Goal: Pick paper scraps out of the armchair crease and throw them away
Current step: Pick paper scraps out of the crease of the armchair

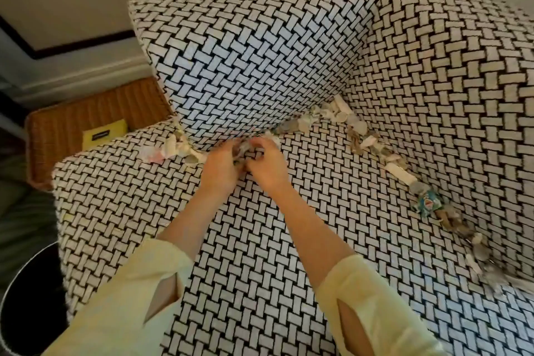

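Scraps, crumpled, along basketweave armchair

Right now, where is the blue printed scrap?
In the head view, the blue printed scrap lies in the crease on the right side of the armchair seat, just nearer than a long white scrap.
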Demonstrator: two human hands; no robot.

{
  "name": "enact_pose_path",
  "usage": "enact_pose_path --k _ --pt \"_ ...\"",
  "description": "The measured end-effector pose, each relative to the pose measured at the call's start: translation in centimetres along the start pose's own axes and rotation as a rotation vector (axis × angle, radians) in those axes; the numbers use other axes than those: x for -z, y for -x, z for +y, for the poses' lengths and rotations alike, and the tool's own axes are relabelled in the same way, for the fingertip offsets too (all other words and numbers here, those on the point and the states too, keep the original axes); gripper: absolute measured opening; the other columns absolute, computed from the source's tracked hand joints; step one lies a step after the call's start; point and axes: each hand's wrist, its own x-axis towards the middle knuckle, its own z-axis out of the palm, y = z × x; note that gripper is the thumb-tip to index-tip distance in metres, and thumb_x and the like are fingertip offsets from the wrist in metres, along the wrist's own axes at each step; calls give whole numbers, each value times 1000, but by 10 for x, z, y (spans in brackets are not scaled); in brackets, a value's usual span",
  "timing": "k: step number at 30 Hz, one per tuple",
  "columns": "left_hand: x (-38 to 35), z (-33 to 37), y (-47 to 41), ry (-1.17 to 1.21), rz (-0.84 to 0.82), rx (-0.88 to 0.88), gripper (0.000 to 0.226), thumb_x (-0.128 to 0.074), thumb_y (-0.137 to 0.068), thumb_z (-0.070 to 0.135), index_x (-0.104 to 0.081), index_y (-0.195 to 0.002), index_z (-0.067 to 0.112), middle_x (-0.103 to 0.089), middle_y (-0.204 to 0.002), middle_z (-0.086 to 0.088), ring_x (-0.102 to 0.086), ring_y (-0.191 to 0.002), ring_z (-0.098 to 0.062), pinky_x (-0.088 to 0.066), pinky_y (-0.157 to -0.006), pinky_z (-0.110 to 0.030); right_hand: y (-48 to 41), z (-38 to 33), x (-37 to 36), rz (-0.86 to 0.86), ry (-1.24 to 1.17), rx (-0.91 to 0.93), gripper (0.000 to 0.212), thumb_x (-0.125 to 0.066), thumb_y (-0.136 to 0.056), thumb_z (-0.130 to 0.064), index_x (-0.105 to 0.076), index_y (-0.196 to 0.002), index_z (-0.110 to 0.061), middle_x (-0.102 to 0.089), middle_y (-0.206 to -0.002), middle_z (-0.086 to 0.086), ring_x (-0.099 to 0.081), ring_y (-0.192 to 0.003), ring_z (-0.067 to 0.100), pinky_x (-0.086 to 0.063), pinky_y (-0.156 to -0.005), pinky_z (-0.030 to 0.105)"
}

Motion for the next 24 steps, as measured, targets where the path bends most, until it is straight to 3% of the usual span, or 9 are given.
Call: enact_pose_path --k 4,10,15,19,24 --pt "0 -13 9 12 83 -84 21 -57 -88 10 -67 -106 5 -68 -103 -11 -61 -95 -26 -46 -82 -31 5 2 -12 44 75 9 43 -59 -82 -13 -54 -124 -19 -53 -126 3 -59 -103 21 -48 -91 38" --pt "3 -33 21 180 152 -126 22 -61 -82 -2 -68 -101 6 -68 -101 -7 -61 -92 -16 -46 -86 -22 11 7 -27 158 302 114 51 -58 -83 -22 -46 -133 -19 -43 -136 1 -46 -120 19 -33 -99 34" --pt "12 -44 23 243 205 -78 21 -64 -83 3 -62 -103 9 -63 -100 -1 -59 -88 -11 -47 -79 -16 17 5 -37 258 318 267 33 -57 -79 -26 -64 -108 -12 -55 -120 10 -55 -110 28 -45 -93 43" --pt "27 -64 20 222 397 120 18 -65 -81 4 -57 -96 7 -61 -96 -6 -55 -88 -16 -44 -78 -23 24 -7 -61 362 314 363 37 -49 -73 -29 -66 -101 -11 -59 -107 10 -58 -98 27 -46 -82 36" --pt "25 -77 6 -66 262 196 40 -64 -84 28 -58 -116 5 -53 -119 -18 -44 -113 -33 -36 -97 -39 23 -14 -76 339 334 386 35 -45 -73 -29 -67 -96 -13 -61 -97 4 -58 -91 24 -45 -78 35"
